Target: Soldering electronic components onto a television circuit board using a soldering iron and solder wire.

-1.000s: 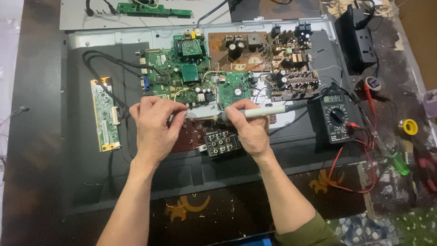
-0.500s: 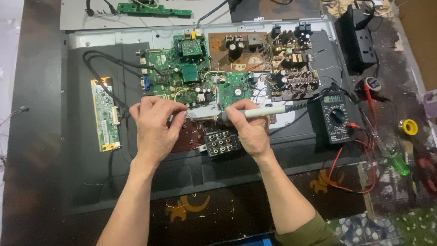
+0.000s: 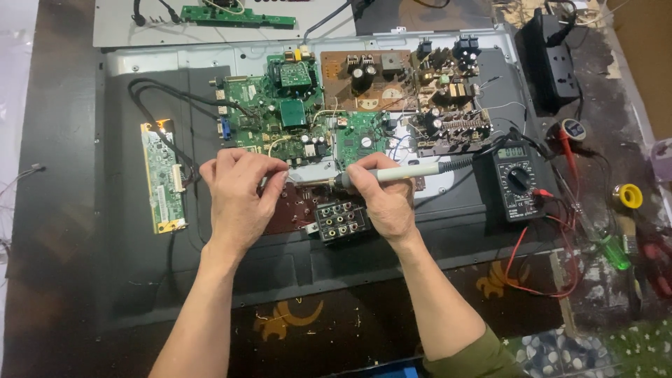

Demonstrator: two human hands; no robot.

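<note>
Head view, right hand [image 3: 388,203] gripping one soldering iron [image 3: 392,174], left hand [image 3: 238,196] pinched closed.

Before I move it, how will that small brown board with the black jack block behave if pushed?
The brown board looks thin and stiff, probably light, so it would likely slide. The jack block weights one edge, so it may pivot. The left hand rests on it, steadying it.

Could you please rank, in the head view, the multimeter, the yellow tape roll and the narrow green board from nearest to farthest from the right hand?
From the right hand:
1. Multimeter, just to its right.
2. Narrow green board, far left.
3. Yellow tape roll, far right.
</note>
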